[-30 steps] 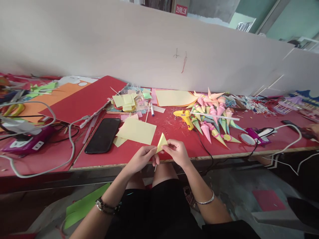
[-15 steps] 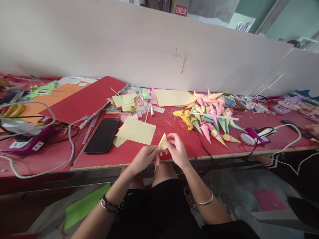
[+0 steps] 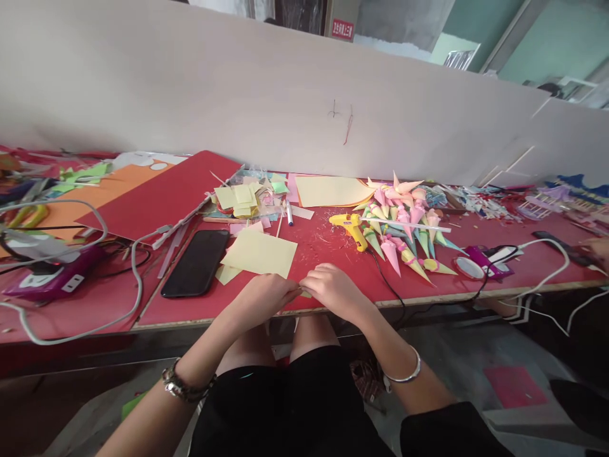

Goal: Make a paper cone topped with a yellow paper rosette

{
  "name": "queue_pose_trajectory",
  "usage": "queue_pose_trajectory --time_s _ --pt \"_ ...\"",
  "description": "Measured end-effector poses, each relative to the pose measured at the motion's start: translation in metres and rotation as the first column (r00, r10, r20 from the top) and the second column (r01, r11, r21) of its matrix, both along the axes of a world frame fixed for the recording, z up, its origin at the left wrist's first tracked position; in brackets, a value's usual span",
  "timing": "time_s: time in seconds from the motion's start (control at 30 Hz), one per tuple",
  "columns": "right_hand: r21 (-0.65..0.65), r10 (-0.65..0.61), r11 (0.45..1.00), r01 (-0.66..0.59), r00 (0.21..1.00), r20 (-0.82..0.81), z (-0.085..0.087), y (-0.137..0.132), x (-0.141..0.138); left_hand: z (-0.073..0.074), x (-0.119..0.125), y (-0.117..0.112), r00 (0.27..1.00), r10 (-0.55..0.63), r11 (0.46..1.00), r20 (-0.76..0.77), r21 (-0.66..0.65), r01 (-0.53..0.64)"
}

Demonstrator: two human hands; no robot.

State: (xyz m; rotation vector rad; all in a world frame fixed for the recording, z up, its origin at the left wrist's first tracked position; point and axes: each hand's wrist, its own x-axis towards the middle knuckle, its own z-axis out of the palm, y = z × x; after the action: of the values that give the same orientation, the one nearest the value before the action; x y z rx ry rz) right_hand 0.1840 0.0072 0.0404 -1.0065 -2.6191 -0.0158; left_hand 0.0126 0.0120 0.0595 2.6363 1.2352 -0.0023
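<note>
My left hand (image 3: 265,293) and my right hand (image 3: 333,287) are side by side at the front edge of the red table (image 3: 333,244), fingertips meeting. Both are closed, pressing a small folded yellow paper piece (image 3: 304,294) down against the table; only a sliver of it shows between the fingers. A yellow paper sheet (image 3: 261,252) lies just beyond my left hand. A yellow glue gun (image 3: 349,225) lies behind my right hand, beside a pile of paper cones (image 3: 404,222) in pink, yellow and blue.
A black phone (image 3: 196,261) lies left of the yellow sheet. Large red card (image 3: 162,193) and orange card (image 3: 95,190) sit farther left, with cables and a purple power strip (image 3: 47,276). Paper scraps (image 3: 245,195) lie at the back. Another person's hand (image 3: 597,249) shows at the far right.
Both hands have come down from just above the table edge to the surface, laying the raised yellow paper triangle flat under the fingers. The camera has tipped slightly.
</note>
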Motion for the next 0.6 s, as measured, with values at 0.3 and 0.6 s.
queue_pose_trajectory --time_s 0.3,0.6 --pt "0.148 -0.055 0.986 0.072 0.992 -0.113 -0.003 -0.009 0.009 0.009 -0.007 -0.011 0.985 0.011 0.985 0.175 -0.174 0.020" --pt "0.165 -0.179 0.952 0.257 0.907 -0.381 -0.006 -0.005 0.024 0.004 -0.023 -0.011 0.810 0.384 0.795 0.444 -0.605 -0.045"
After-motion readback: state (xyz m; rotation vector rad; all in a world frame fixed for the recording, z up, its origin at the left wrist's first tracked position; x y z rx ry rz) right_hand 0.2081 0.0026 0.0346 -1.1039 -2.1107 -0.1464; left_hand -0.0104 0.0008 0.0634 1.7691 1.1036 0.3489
